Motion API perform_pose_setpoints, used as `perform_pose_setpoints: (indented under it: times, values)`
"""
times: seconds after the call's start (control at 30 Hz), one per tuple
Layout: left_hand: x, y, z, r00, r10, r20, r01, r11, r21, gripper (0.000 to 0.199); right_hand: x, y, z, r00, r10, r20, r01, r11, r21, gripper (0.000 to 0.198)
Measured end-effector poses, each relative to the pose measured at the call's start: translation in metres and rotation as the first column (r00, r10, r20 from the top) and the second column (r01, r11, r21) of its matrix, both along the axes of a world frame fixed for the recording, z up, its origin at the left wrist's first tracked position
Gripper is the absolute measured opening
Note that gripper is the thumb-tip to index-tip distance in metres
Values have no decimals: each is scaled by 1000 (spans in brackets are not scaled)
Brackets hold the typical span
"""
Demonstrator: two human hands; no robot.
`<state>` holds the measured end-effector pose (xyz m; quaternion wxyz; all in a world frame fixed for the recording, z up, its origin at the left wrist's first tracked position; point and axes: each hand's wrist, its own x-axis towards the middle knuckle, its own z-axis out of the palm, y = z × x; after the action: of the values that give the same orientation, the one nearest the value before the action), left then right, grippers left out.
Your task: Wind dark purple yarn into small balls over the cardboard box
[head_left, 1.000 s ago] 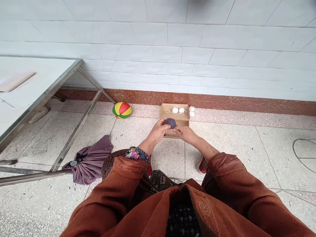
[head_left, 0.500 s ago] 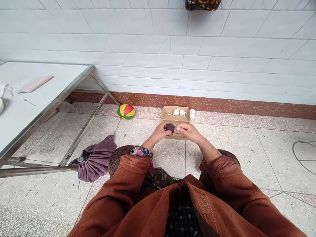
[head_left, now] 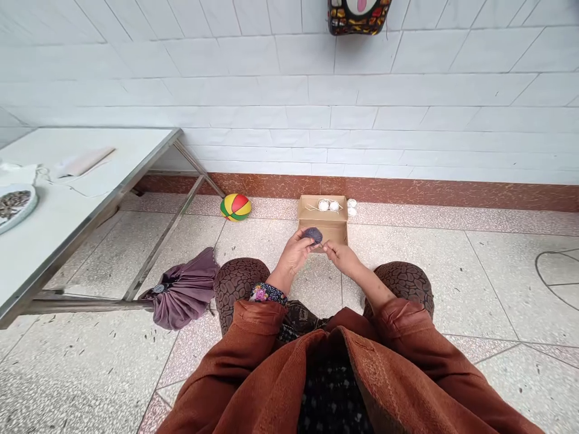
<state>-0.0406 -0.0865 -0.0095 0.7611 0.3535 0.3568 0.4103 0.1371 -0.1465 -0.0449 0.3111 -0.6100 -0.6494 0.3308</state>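
A small dark purple ball of yarn (head_left: 312,235) rests in my left hand (head_left: 295,253), whose fingers close round its lower left side. Just to the right, my right hand (head_left: 342,258) is in a pinch near the ball's lower edge, on what looks like its thin strand. Below and behind both hands lies an open cardboard box (head_left: 323,224). Its far part contains two white balls of string (head_left: 329,205) with loose ends. More white balls (head_left: 351,208) sit on the floor against the box's right side.
A metal-framed table (head_left: 136,147) stands at left, bearing a plate (head_left: 18,205) and a folded cloth (head_left: 85,161). Near it are a yellow, red and green ball (head_left: 236,207) and a purple cloth bag (head_left: 185,289). A tiled wall (head_left: 253,90) rises behind; a wire loop (head_left: 556,274) lies right.
My view has shifted slightly, bringing the plate on the table into sight. My right hand has turned and moved a little down from the yarn ball, which shows more fully in my left hand.
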Motion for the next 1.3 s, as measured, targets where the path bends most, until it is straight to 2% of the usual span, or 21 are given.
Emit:
perform_pose_setpoints:
  times: [0.1,0.23,0.33,0.43,0.5,0.57,0.63,0.7,0.77,0.83,0.93,1.07,1.2,1.3]
  values:
    - [-3,4,-6,992,72,-99,-70,997,22,46,-4,-21,8,988,139,69,-144,986,79,28]
    - [-8,7,-11,954,130,-270,-71,973,218,51,-6,-31,39,937,349,18,-346,921,178,32]
    - [-12,10,-17,929,65,-365,60,946,320,59,-3,-16,66,935,349,-64,-325,913,246,34]
    - [-15,12,-26,923,-114,-368,228,932,282,83,7,18,78,947,298,-122,-256,926,278,33]
    - [-18,11,-31,924,-205,-324,299,914,274,98,15,44,72,963,231,-136,-187,943,275,34]
    - [-21,9,-30,935,-253,-248,319,905,281,103,20,65,57,980,142,-141,-102,961,256,33]
    - [-23,8,-25,955,-255,-154,287,923,257,95,20,75,36,991,44,-124,-20,981,193,32]
    - [-23,11,-17,976,-205,-81,217,955,204,73,14,75,16,997,-5,-73,13,995,98,32]
    - [-22,19,-10,991,-130,-15,131,982,136,56,6,68,0,999,39,-27,-37,998,58,30]
    - [-20,33,-5,999,-39,30,37,997,70,48,-2,58,-9,985,169,16,-170,982,77,29]
    - [-16,56,0,999,38,21,-37,999,-12,40,-7,48,-11,957,267,117,-281,950,136,30]
    - [-7,78,-1,996,37,-81,-40,998,-46,36,-3,44,11,909,349,227,-393,899,193,31]
    - [2,83,-9,984,49,-171,-36,996,83,47,6,61,50,878,443,181,-478,828,294,33]
    - [4,77,-11,975,14,-220,29,981,193,68,16,88,69,908,410,87,-414,848,330,35]
